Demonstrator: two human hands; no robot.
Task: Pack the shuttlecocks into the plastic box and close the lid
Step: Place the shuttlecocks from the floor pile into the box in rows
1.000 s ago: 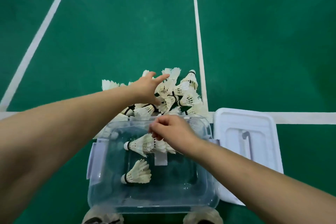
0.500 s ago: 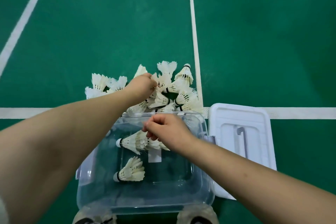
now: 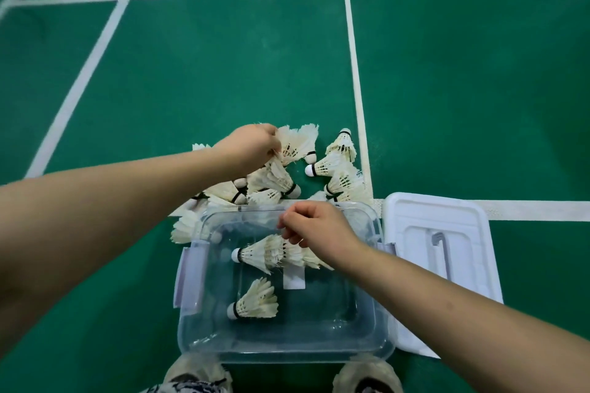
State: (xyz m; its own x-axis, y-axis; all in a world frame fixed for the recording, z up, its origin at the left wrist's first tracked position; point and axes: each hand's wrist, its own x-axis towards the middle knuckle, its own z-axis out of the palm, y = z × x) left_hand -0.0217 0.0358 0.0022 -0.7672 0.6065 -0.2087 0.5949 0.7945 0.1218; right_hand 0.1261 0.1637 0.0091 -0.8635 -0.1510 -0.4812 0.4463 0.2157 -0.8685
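The left hand [image 3: 252,145] pinches a shuttlecock [image 3: 295,145] from the heap [image 3: 319,169] beyond the plastic box [image 3: 287,341]; the right hand [image 3: 314,225], fingers closed, lowers nested shuttlecocks [image 3: 268,254] inside. The lid [image 3: 437,233] lies by the box's right edge.

A shuttlecock [image 3: 295,145] at the far side of the pile [image 3: 274,183], beyond the box [image 3: 367,338], is now gripped by the left hand [image 3: 250,145]; a second ago that hand was spread open over the pile.
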